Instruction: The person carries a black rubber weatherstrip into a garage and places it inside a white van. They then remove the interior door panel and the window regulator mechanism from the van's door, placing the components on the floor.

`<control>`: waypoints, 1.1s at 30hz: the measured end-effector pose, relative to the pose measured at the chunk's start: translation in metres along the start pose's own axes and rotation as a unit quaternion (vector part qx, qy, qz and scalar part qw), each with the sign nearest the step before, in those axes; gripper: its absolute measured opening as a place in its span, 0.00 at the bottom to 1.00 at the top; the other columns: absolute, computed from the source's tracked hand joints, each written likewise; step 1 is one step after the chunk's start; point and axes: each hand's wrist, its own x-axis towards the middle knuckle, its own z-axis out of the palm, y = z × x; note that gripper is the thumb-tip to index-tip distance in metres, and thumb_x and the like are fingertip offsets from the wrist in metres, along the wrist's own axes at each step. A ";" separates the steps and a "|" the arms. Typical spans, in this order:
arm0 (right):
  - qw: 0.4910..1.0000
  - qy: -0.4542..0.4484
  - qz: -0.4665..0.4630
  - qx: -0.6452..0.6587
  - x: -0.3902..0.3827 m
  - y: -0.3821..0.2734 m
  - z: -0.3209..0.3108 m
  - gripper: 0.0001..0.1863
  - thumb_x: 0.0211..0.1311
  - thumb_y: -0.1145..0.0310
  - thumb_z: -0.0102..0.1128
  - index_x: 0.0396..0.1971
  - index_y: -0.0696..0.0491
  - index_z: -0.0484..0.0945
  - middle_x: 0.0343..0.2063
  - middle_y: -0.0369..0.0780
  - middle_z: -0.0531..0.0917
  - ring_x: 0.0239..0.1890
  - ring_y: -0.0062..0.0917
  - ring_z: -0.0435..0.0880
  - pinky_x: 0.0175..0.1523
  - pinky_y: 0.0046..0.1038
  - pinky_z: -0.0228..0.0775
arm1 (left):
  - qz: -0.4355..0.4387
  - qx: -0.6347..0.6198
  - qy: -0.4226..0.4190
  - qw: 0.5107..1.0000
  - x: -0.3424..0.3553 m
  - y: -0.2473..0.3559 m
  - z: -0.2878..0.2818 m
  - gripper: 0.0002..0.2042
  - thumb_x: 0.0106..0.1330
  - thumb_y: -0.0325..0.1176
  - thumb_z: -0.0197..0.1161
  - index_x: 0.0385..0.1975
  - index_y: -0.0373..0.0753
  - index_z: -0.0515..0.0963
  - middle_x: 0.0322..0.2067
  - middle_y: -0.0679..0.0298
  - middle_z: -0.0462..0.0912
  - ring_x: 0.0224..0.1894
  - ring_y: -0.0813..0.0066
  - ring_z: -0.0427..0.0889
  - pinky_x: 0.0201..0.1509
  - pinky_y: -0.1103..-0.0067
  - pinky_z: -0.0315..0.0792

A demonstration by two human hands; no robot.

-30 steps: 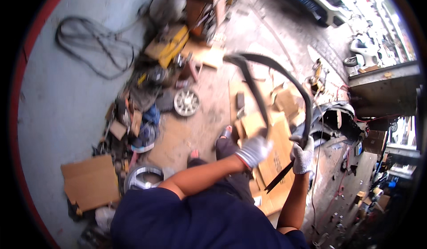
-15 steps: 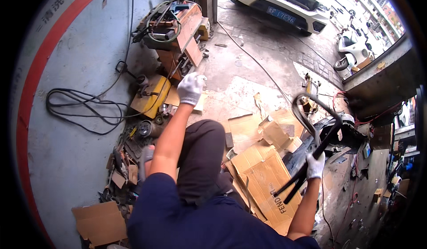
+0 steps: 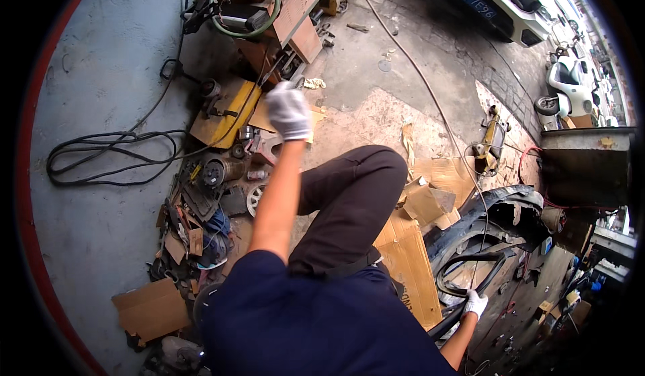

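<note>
My left hand [image 3: 289, 112], in a white knit glove, is raised in front of me over the floor near the yellow box. Its fingers are smeared by motion, so I cannot make out whether it holds anything. My right hand [image 3: 476, 304], also gloved, is closed round a long black rubber strip [image 3: 494, 273] bent back on itself in a loop. The strip lies low on the right, in front of a dark, broken car body panel [image 3: 463, 216]. Its near end is partly hidden by my arm and body.
Flattened cardboard [image 3: 411, 268] covers the floor beside my knee. Scrap parts [image 3: 201, 208] lie heaped along the left wall, near a yellow box [image 3: 232, 117] and a cluttered cart [image 3: 285, 13]. A cable [image 3: 430, 84] crosses the floor. A white car [image 3: 510, 3] stands ahead.
My right hand has lowered the black strip to the right, beside the car body panel. My left hand stays raised in front, and the view has turned left and down.
</note>
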 end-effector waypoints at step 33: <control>0.770 -0.179 -0.610 0.051 0.223 -1.148 0.474 0.16 0.49 0.64 0.66 0.39 0.50 0.76 0.35 0.46 0.82 0.38 0.43 0.82 0.43 0.40 0.75 | -0.515 -0.589 -0.549 0.294 0.394 0.341 0.791 0.21 0.69 0.34 0.58 0.58 0.31 0.68 0.46 0.56 0.82 0.50 0.67 0.81 0.57 0.72 0.74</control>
